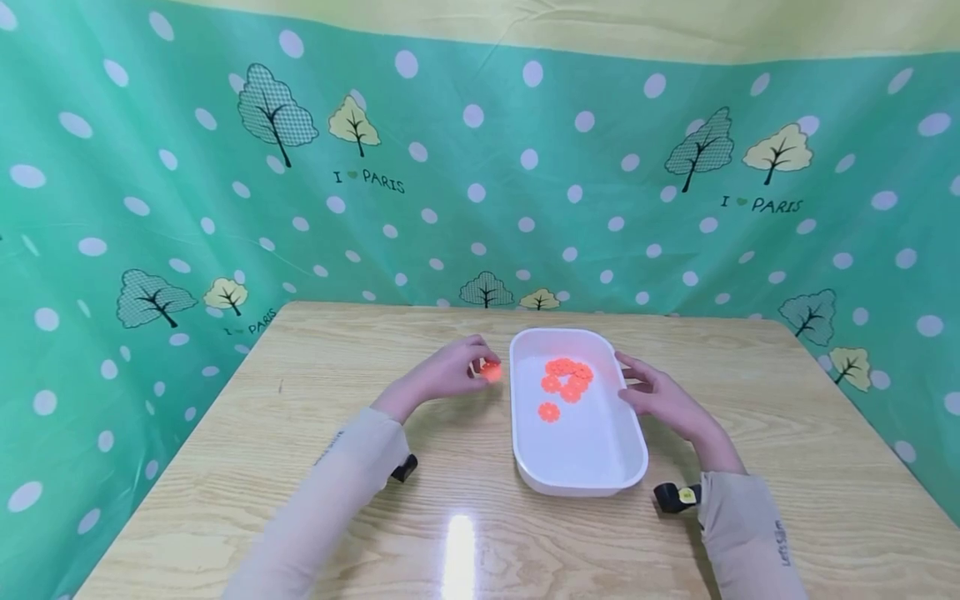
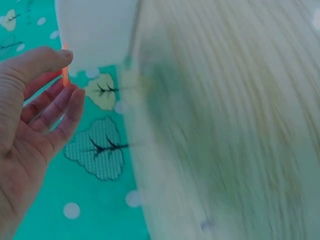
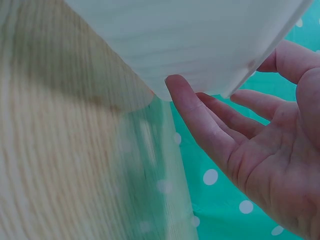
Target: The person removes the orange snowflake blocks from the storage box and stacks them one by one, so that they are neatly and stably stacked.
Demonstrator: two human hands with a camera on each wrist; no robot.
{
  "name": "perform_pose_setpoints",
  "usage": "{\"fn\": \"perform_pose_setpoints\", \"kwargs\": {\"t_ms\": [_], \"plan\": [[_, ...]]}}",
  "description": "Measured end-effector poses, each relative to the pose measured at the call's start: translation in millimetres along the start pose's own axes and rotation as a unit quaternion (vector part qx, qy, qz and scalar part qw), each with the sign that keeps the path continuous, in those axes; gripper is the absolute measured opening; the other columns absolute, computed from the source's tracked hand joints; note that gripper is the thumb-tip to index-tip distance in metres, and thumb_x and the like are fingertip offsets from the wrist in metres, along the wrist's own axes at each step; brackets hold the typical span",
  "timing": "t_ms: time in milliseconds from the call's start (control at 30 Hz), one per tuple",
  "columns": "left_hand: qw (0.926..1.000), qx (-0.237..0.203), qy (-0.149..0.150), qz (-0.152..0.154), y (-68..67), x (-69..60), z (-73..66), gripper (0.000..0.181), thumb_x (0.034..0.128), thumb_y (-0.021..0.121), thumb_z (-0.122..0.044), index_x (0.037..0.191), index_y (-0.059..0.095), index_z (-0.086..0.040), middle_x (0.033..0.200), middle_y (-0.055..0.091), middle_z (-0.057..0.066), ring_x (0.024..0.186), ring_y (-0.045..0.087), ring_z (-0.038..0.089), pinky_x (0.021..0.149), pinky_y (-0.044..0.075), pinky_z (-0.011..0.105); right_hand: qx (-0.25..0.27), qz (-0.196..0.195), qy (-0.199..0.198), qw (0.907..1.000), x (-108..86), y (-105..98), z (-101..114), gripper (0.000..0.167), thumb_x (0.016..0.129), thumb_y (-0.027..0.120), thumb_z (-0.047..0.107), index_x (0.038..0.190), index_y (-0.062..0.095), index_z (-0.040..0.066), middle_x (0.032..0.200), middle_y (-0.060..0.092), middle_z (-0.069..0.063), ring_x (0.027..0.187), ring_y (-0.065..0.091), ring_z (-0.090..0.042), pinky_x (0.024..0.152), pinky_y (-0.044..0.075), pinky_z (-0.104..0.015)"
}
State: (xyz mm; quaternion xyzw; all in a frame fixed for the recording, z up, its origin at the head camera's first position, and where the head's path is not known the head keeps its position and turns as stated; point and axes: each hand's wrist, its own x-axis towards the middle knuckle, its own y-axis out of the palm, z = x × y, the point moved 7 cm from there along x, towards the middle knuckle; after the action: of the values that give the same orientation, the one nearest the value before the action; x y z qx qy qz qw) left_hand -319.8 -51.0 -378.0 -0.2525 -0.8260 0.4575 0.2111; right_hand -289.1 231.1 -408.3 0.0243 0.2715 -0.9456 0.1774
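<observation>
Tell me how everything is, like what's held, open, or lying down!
Left hand: pinching one orange piece.
Held orange piece: off the table, outside the tray.
Right hand: touching the tray's right side.
White tray: open on top, on the table.
Orange cluster: lying in the tray.
Lone orange piece: lying flat, apart from the cluster.
Curtain: hanging.

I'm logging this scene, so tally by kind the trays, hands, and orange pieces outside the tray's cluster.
White tray: 1
Left hand and right hand: 2
Orange pieces, one pinched, one lying apart: 2
Total: 5
</observation>
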Motion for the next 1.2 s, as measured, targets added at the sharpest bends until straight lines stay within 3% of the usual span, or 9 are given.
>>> {"fn": "perform_pose_setpoints", "kwargs": {"t_ms": [567,1200], "plan": [[0.9982,0.026,-0.050,0.021,2.4,-19.8,46.8,0.030,0.0778,0.065,-0.011,0.107,0.064,-0.011,0.096,0.054,-0.003,0.081,0.050,0.011,0.072,0.044,0.024,0.009,0.002,-0.006,0.9999,0.4,1,-1,0.069,0.089,0.055,0.028,0.146,0.018,0.016,0.139,0.034,-0.023,0.120,0.041,-0.040,0.083,0.050,-0.040],[0.9969,0.033,-0.054,0.047,4.3,-29.4,60.7,0.024,0.0773,0.068,-0.011,0.101,0.066,-0.006,0.095,0.056,0.002,0.077,0.051,0.012,0.071,0.045,0.026,0.007,-0.002,-0.010,0.9999,1.9,1,-3,0.068,0.089,0.055,0.028,0.145,0.020,0.015,0.138,0.035,-0.022,0.119,0.043,-0.039,0.082,0.050,-0.038]]}}
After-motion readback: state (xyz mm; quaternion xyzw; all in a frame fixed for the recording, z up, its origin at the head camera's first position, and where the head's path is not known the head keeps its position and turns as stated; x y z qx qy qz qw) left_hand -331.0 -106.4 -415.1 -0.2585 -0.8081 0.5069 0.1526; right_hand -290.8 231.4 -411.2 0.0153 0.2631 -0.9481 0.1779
